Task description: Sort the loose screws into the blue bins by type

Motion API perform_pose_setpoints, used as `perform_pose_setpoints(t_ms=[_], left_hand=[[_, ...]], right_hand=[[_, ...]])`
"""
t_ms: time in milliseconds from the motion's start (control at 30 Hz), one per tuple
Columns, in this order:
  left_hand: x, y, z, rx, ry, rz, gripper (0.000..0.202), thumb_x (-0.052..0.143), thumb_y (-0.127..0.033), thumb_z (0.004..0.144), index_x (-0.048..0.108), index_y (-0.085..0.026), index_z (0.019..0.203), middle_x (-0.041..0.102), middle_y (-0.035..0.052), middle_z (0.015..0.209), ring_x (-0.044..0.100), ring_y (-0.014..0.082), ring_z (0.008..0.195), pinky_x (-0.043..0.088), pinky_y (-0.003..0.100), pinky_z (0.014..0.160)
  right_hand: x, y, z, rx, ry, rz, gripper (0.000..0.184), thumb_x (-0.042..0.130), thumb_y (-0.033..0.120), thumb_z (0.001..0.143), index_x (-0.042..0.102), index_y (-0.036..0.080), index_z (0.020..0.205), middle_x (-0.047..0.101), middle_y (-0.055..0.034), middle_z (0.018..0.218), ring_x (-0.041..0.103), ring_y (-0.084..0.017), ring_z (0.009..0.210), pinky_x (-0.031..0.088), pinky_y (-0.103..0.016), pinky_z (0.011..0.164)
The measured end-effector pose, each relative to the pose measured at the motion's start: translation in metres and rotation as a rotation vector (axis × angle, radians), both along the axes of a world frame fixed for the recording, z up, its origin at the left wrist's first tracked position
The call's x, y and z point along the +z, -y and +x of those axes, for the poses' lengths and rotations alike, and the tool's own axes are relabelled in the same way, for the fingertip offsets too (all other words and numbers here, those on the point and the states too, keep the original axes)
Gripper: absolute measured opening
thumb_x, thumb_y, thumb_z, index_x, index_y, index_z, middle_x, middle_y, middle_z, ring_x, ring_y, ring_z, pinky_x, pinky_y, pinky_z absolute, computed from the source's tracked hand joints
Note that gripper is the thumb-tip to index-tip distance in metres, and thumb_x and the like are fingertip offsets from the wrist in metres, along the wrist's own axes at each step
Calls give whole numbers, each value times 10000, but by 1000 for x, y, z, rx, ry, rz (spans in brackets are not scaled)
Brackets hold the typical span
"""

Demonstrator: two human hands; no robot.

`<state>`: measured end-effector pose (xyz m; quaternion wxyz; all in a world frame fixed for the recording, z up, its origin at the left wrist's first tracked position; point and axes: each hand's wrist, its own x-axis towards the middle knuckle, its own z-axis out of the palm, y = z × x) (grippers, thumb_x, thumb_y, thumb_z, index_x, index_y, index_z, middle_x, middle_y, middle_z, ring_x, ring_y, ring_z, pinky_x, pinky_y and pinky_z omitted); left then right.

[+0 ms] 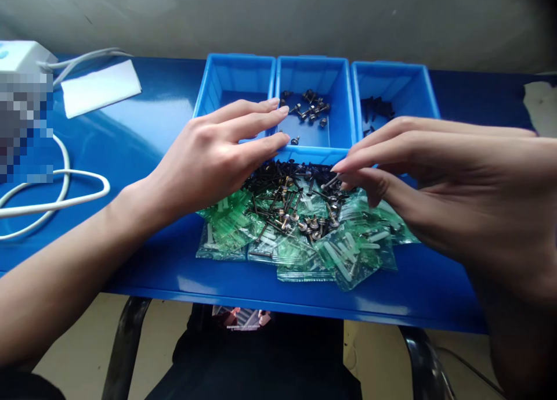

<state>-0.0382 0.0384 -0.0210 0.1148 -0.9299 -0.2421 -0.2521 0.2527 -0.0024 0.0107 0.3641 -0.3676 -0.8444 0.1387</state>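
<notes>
My left hand [217, 156] hovers flat over the left side of a pile of dark screws [287, 200], fingers stretched out towards the middle blue bin [337, 98], holding nothing. My right hand [444, 179] comes in from the right, its thumb and fingers pinched on a small silver screw [331, 182] at the pile's right edge. The screws lie on several green plastic bags [343, 258] of white plastic anchors.
Three blue bins stand in a row behind the pile: the left bin [221, 78] looks bare, the middle one holds several screws, the right bin [418, 89] holds dark screws. A white cable [65, 188], a white card [100, 86] and a white device [21, 54] lie at the left.
</notes>
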Motion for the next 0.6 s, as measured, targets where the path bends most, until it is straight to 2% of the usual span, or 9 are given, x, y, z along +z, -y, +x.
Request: perform_pose_setpoints(t_ms=[100,167,333,433,600], left_hand=[[0,1,1,10,-1,-10,263,602,-107,1089,718,-122,1325,697,156,1476,660,341,1438,667,521,1159],[0,1,1,16,-3,-13,263,602,-115,1093,717,-127,1329,697,150,1478,658,333,1442,666,514,1163],[0,0,1,33,-11,-14,258,574,-157,1118,717,-138,1332,696,128,1486,653,308,1450,663,496,1173],[0,0,1,26,-4,-3,257,579,-154,1115,718,-135,1329,701,124,1478,658,308,1444,669,501,1163],[-1,0,1,20,0,7,252,582,-159,1115,718,-132,1325,704,124,1472,663,313,1438,672,510,1156]], right_hand=[[1,7,-8,-41,-122,-133,107,726,188,1022,792,271,1011,780,-15,979,762,-162,811,654,-359,621],[-1,8,-10,-52,-158,-148,104,729,178,1015,790,263,1015,775,-28,975,762,-171,809,663,-371,627],[-11,1,-5,-31,33,194,98,723,113,1019,793,178,1042,792,-10,991,724,-93,852,601,-295,726],[-15,-3,-2,-11,77,232,84,714,113,1033,779,166,1040,786,-12,996,728,-92,910,579,-288,776],[-16,-1,-7,-21,130,262,129,663,101,1053,759,183,1079,755,-39,1039,717,-128,939,570,-321,767]])
